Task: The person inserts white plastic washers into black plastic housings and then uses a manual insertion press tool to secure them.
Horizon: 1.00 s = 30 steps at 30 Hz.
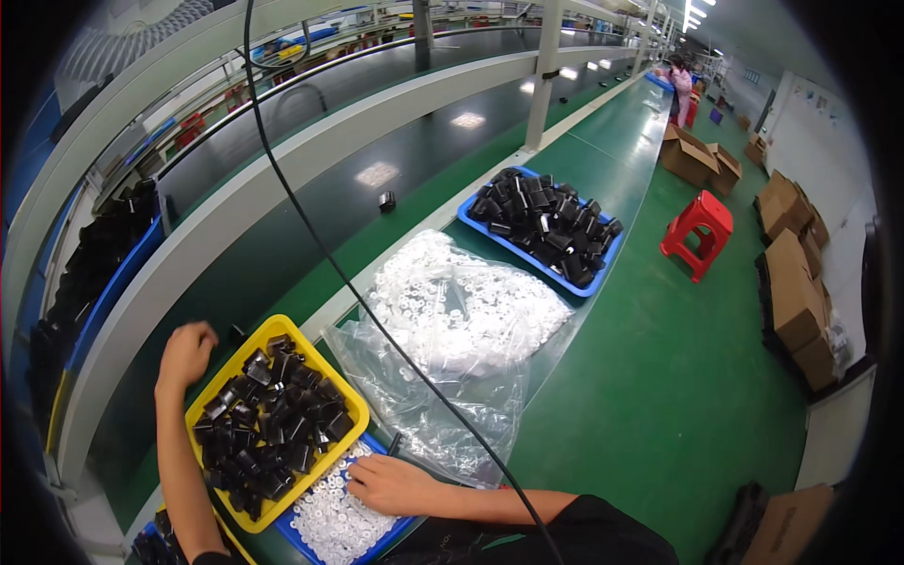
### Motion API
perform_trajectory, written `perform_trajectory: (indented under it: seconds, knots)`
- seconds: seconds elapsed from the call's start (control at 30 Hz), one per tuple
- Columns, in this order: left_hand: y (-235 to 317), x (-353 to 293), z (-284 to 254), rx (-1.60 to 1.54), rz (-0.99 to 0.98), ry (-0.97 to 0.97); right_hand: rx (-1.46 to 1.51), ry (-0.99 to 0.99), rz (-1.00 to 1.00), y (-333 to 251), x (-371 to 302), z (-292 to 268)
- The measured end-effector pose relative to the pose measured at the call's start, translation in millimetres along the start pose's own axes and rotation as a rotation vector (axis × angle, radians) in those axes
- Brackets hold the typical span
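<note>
- The left hand (188, 355) is beside a yellow tray (316, 474) of black parts (273, 424).
- The right hand (394, 484) reaches white rings (331, 524) in a blue tray (384, 541).
- Fingers apart or clamped: I cannot tell.

Long workshop, green floor (640, 386) with a red plastic stool (695, 224) standing on it, white wall (836, 184) at right lined with cardboard boxes (796, 292), bright strip lights (695, 12) overhead toward the far end, pale metal posts (545, 80) beside a dark glossy surface (433, 151) mirroring patches of light.
</note>
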<state>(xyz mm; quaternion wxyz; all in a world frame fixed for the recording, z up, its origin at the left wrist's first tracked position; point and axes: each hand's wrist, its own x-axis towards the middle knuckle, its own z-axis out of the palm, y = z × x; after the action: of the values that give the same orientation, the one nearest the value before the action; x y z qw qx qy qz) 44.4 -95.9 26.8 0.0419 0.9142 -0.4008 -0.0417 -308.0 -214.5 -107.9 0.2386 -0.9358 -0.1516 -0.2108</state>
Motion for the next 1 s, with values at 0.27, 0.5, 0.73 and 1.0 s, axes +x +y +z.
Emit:
perform_trajectory:
  seconds: [0.27, 0.5, 0.73, 1.0]
  knots:
    - [22.6, -126.6, 13.6, 0.126, -0.079, -0.15, 0.083, 0.001, -0.048, -2.3, 4.5, -3.0]
    - [30.1, -137.3, 17.3, -0.015, -0.099, -0.124, 0.009, 0.019, -0.022, -2.3, 2.3, -1.5]
    - [46.5, -146.3, 12.9, -0.105, -0.138, 0.045, 0.068, 0.069, -0.027, -0.2, 2.0, -0.2]
    - [75.6, -209.1, 9.0, -0.863, -0.27, 0.63, 0.072, 0.085, -0.051, 0.4, 3.9, -5.3]
